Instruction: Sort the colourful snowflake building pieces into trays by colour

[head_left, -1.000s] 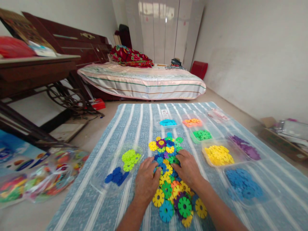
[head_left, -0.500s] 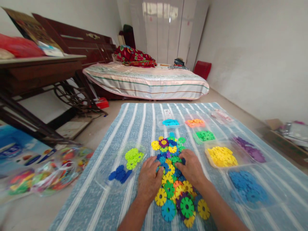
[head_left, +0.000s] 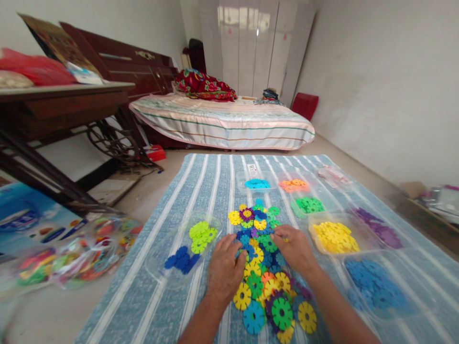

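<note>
A loose pile of coloured snowflake discs (head_left: 263, 279) lies on a blue striped cloth (head_left: 211, 186) in front of me. My left hand (head_left: 225, 268) rests palm down on the pile's left side, fingers stretched onto blue and yellow discs, holding nothing. My right hand (head_left: 296, 248) sits on the pile's right side. Its fingers are bent and drawn together at green discs near the top of the pile, and what they pinch is hidden. A clear tray (head_left: 168, 274) to the left holds lime and dark blue discs.
Clear trays of sorted discs ring the pile: cyan (head_left: 257, 183), orange (head_left: 294, 185), green (head_left: 309, 205), yellow (head_left: 335, 237), purple (head_left: 380, 231), blue (head_left: 376, 286). Bags of toys (head_left: 68, 255) lie left on the floor. A dark table (head_left: 60, 102) and a bed (head_left: 222, 119) stand behind.
The view has drifted so everything sits a little further right. Both hands stay on the pile; the right hand's fingers have curled in more tightly.
</note>
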